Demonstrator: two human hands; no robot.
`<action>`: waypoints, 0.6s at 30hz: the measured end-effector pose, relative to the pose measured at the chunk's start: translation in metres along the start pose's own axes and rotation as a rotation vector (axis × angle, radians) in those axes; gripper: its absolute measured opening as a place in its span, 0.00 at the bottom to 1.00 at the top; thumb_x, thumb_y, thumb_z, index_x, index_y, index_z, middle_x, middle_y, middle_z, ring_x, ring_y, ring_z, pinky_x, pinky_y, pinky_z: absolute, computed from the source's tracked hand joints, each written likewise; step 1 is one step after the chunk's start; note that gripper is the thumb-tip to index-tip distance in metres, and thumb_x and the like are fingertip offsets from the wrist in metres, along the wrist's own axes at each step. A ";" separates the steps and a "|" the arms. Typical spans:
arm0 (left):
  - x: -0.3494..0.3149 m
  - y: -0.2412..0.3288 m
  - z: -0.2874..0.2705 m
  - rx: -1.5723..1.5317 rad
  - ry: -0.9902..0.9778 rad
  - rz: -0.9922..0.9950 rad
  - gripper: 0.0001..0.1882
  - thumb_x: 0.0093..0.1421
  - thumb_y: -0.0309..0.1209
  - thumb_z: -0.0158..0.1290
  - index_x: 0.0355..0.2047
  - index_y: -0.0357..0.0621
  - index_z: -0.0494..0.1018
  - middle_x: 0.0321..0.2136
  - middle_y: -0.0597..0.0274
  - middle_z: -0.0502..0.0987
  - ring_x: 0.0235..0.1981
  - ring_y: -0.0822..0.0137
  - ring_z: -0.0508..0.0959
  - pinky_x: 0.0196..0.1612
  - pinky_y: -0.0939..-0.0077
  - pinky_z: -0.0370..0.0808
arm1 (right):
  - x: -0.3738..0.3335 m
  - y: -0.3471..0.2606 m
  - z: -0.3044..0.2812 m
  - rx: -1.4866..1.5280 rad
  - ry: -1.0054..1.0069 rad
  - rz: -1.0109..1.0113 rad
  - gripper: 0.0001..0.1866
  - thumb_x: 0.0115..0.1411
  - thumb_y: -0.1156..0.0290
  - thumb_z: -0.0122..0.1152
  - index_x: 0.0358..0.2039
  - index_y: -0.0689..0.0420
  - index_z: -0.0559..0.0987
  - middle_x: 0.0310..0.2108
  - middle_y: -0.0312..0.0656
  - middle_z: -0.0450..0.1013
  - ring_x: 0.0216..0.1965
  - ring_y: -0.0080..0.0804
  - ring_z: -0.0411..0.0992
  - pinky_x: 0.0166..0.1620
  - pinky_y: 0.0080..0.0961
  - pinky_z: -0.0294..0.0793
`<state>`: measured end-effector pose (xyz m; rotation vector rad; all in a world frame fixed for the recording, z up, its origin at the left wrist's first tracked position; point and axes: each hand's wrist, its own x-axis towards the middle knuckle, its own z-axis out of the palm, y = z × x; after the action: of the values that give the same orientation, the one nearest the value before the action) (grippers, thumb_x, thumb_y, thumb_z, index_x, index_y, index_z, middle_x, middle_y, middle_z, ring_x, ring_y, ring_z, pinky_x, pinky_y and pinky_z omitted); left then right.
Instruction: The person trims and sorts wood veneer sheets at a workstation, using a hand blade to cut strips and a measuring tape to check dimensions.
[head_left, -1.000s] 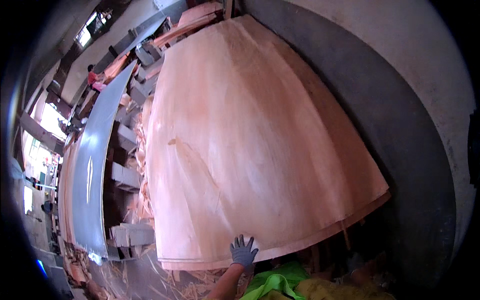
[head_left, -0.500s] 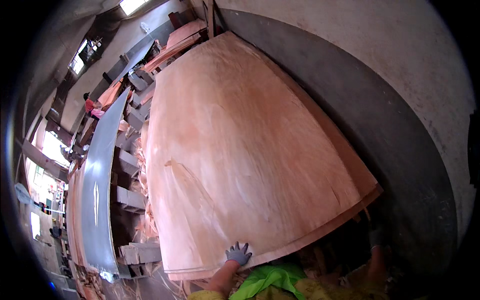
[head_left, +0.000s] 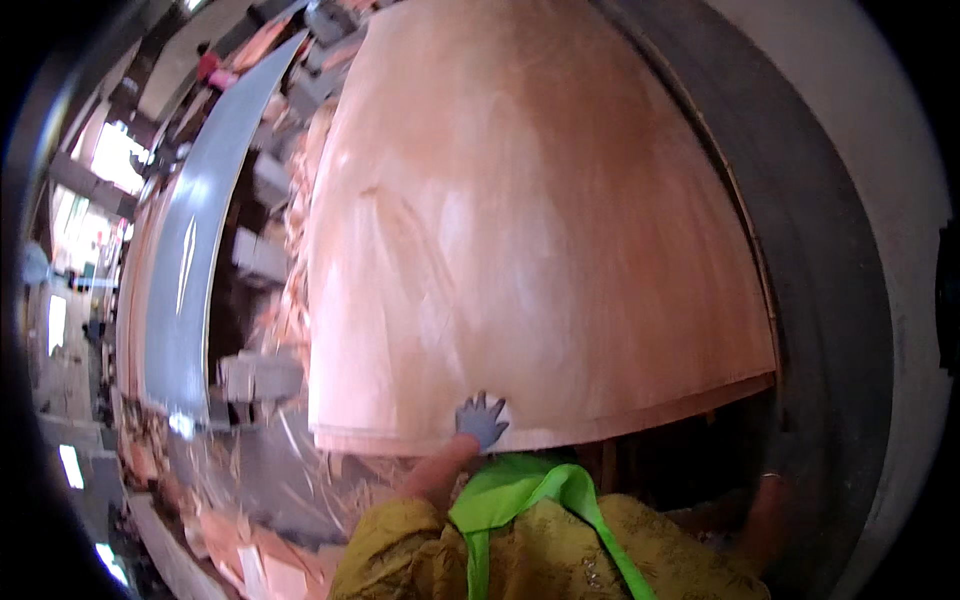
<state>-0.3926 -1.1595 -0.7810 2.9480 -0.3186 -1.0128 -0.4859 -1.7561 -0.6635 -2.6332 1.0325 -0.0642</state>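
At my far left runs a long grey conveyor belt (head_left: 185, 260). My left hand (head_left: 482, 420), gloved grey with fingers spread, presses flat on the near edge of the big veneer sheet (head_left: 530, 230) topping the stack before me. I judge I'm squaring this sheet; next it needs an even push. My right hand (head_left: 765, 510) is blurred low down, grip unclear.

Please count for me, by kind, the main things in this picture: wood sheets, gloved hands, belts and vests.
Veneer sheet: 1 on top, with more edges showing beneath it
Gloved left hand: 1, spread flat on the sheet's near edge
Grey belt: 1
Green vest: 1
Total: 4
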 end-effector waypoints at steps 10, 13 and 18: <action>0.118 -0.137 -0.119 -0.503 0.722 -0.705 0.40 0.46 0.58 0.57 0.49 0.39 0.66 0.48 0.51 0.67 0.51 0.52 0.67 0.51 0.63 0.66 | -0.102 -0.227 0.259 0.317 -0.928 -0.017 0.37 0.56 0.59 0.57 0.60 0.67 0.56 0.61 0.56 0.54 0.60 0.48 0.57 0.60 0.36 0.56; 0.166 -0.152 -0.150 -0.434 0.673 -0.997 0.38 0.46 0.58 0.57 0.50 0.45 0.66 0.52 0.53 0.66 0.57 0.57 0.62 0.52 0.57 0.64 | -0.097 -0.250 0.284 0.062 -0.976 0.136 0.38 0.57 0.59 0.55 0.62 0.64 0.53 0.63 0.58 0.49 0.63 0.51 0.51 0.63 0.37 0.52; 0.208 -0.146 -0.158 -0.348 0.692 -0.855 0.25 0.48 0.51 0.58 0.43 0.54 0.73 0.55 0.59 0.64 0.60 0.60 0.57 0.53 0.52 0.60 | -0.092 -0.231 0.295 0.216 -0.940 0.100 0.35 0.59 0.61 0.52 0.62 0.64 0.54 0.63 0.54 0.52 0.62 0.51 0.53 0.62 0.37 0.54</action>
<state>-0.1084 -1.0658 -0.7933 2.8279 1.0570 0.0564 -0.3570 -1.4551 -0.8676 -2.0016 0.7362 0.9261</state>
